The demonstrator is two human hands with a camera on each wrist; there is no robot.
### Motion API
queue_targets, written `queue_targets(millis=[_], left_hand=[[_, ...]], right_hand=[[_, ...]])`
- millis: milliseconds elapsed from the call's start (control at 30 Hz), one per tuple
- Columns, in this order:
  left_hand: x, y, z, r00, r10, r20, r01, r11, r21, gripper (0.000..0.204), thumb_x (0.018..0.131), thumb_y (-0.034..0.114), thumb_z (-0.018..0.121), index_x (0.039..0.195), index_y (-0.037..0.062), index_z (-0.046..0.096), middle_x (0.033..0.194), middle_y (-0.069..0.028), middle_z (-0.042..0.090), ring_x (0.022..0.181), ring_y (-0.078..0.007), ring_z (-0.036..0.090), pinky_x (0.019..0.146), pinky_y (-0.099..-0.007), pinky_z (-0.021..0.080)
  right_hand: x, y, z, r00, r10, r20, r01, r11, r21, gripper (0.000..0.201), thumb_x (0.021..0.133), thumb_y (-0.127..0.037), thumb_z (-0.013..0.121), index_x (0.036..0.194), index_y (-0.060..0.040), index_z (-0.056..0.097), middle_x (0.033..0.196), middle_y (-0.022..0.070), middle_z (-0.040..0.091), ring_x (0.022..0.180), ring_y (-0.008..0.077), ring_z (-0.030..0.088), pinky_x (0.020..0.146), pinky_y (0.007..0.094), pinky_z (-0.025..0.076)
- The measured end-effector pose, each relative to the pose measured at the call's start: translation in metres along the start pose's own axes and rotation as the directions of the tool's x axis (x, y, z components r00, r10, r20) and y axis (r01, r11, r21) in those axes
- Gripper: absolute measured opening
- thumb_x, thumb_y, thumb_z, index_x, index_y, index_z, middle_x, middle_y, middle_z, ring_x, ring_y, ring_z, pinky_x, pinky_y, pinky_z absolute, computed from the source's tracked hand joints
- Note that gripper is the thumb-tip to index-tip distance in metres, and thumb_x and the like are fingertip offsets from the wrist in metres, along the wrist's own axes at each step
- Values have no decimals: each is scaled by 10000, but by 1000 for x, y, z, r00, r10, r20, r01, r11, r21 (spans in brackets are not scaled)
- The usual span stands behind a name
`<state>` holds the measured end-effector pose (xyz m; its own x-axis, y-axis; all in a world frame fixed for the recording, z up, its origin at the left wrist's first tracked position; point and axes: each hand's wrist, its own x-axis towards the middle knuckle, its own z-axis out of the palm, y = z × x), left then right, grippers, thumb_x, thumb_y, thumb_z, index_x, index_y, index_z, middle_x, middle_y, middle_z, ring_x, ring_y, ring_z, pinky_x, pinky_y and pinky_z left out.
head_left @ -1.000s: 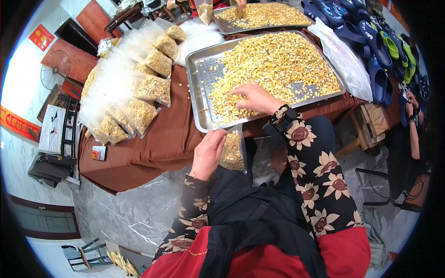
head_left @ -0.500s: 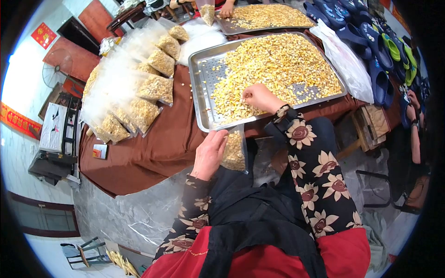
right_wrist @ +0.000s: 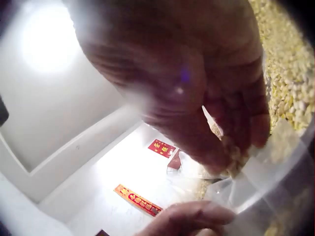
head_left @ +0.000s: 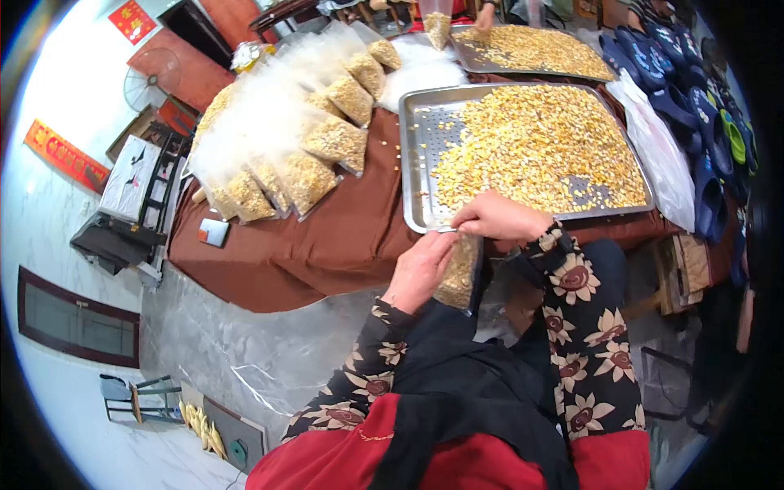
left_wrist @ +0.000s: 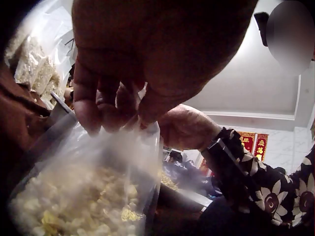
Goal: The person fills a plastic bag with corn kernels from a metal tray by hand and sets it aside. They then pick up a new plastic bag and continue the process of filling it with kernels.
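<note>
A clear plastic bag [head_left: 459,276], its lower part filled with cracked corn kernels, hangs just off the table's front edge. My left hand [head_left: 420,269] pinches its top edge between thumb and fingers. Over the bag's mouth is my right hand [head_left: 500,217], its fingers bunched and pointing down. Pale kernels [right_wrist: 235,166] show between those fingertips in the right wrist view. The left wrist view shows the bag [left_wrist: 83,189] close up below the left fingers. Behind both hands, a metal tray [head_left: 407,163] holds a broad pile of yellow corn [head_left: 539,143].
Filled bags [head_left: 309,181] lie stacked on the brown tablecloth [head_left: 327,253] to the left, near a small card [head_left: 214,232]. A second corn tray [head_left: 478,59] stands behind, with another person's hand [head_left: 485,16] at it. A white plastic sheet [head_left: 663,159] and clogs [head_left: 676,122] are right.
My right hand has come from the corn in the tray toward me, to the bag's mouth. The left hand keeps hold of the bag. The head view has swung left.
</note>
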<state>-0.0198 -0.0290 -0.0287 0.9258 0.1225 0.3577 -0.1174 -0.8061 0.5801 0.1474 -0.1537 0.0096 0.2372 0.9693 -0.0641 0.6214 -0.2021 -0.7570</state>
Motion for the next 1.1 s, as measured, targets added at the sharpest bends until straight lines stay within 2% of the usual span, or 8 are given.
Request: queue_targets(millis=[167, 367, 500, 633, 700, 767, 1033, 1100], left_hand=[[-2, -8, 2, 1000, 9, -14, -10, 1000, -21, 200, 869, 83, 576, 1068, 60, 584, 1019, -136, 611, 935, -324, 610, 782, -374, 498], [-10, -3, -9, 996, 13, -84, -13, 1000, 1, 164, 855, 72, 599, 1014, 30, 614, 928, -144, 636, 871, -318, 627, 741, -374, 506], [-18, 8, -44, 959, -5, -285, -1, 1000, -21, 105, 856, 41, 615, 955, 11, 635, 888, -144, 653, 816, -295, 647, 720, -332, 510], [-8, 7, -98, 935, -80, -346, 81, 997, -12, 97, 891, 48, 583, 968, 2, 620, 799, -105, 621, 711, -151, 606, 662, -272, 485], [-1, 2, -119, 944, -99, -314, 110, 994, 18, 100, 902, 64, 579, 969, -1, 617, 755, -92, 603, 665, -100, 567, 618, -252, 471], [2, -12, -134, 944, -133, -302, 161, 985, 68, 105, 890, 84, 596, 966, 12, 611, 786, -156, 622, 687, -224, 630, 650, -306, 496], [8, -78, -209, 910, -210, -356, 293, 936, 197, 123, 908, 131, 560, 945, 32, 622, 643, -112, 601, 582, -184, 597, 558, -308, 460], [9, -98, -229, 898, -264, -353, 356, 907, 227, 178, 920, 177, 570, 971, 18, 629, 656, -34, 594, 609, -86, 557, 577, -254, 459]], right_hand=[[2, -2, 5, 995, -86, -47, 83, 995, -58, 259, 822, -185, 573, 993, -23, 681, 899, 177, 680, 829, 291, 670, 758, 367, 510], [-1, -1, 2, 927, -67, -368, 114, 988, 109, 187, 852, -119, 595, 962, 4, 682, 879, 121, 701, 824, 200, 668, 763, 300, 505], [-4, 9, -5, 895, 55, -442, 95, 946, 309, 173, 875, -99, 581, 950, 16, 684, 849, 79, 699, 807, 126, 653, 726, 268, 509], [-2, 41, -7, 843, 81, -532, 157, 908, 388, 177, 884, -91, 570, 949, 27, 684, 813, 66, 688, 757, 111, 639, 698, 254, 509], [-2, 51, -7, 840, 85, -536, 150, 913, 380, 183, 888, -98, 564, 954, 27, 682, 811, 72, 689, 729, 113, 638, 676, 254, 511], [-2, 58, -8, 844, 99, -528, 118, 925, 361, 184, 890, -101, 563, 956, 26, 678, 802, 69, 687, 705, 109, 635, 654, 252, 510], [-4, 74, -5, 826, 126, -550, 113, 918, 381, 178, 893, -100, 558, 951, 24, 673, 797, 71, 684, 706, 107, 638, 659, 243, 512], [-4, 73, -5, 827, 146, -543, 51, 942, 331, 176, 892, -101, 560, 948, 22, 673, 798, 71, 684, 713, 106, 640, 667, 245, 514]])
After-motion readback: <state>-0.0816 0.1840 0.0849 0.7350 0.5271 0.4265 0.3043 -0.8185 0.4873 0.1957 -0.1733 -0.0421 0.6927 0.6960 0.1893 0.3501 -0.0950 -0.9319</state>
